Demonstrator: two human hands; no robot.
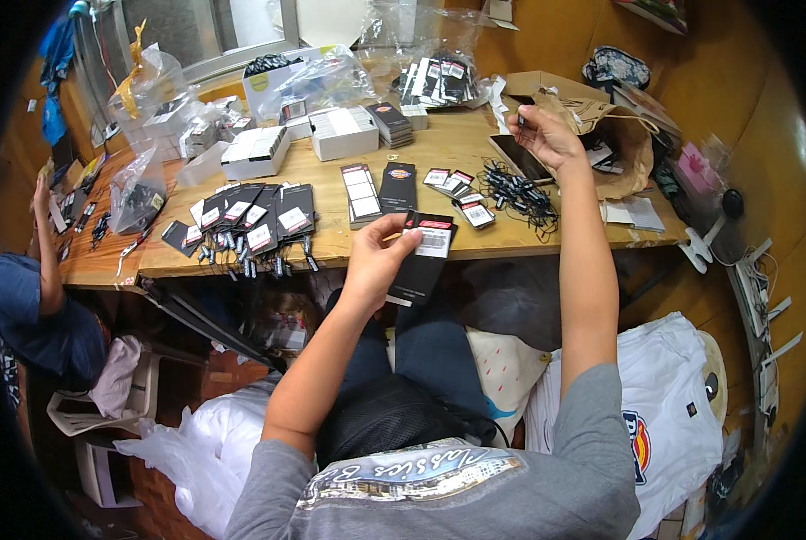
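My left hand (pixel 380 256) grips a black hang tag (pixel 416 281) with a smaller red-and-white barcode tag (pixel 434 239) on top, just past the table's near edge. Raised over the right side of the table, my right hand (pixel 550 137) pinches a small black piece (pixel 521 120), perhaps the end of a tag string; any cord is too fine to see. Below it lies a tangle of black tag strings (pixel 517 193). Small barcode tags (pixel 477 213) sit beside the tangle. Stacks of black tags (pixel 398 187) and white label cards (pixel 361 191) stand in front of my left hand.
Finished-looking black tags with strings (pixel 259 219) lie fanned at the table's left. White boxes of cards (pixel 344 133) and plastic bags stand behind. A brown paper bag (pixel 632 171) is at right, white shirts (pixel 664 378) below. Another person (pixel 48 306) sits at far left.
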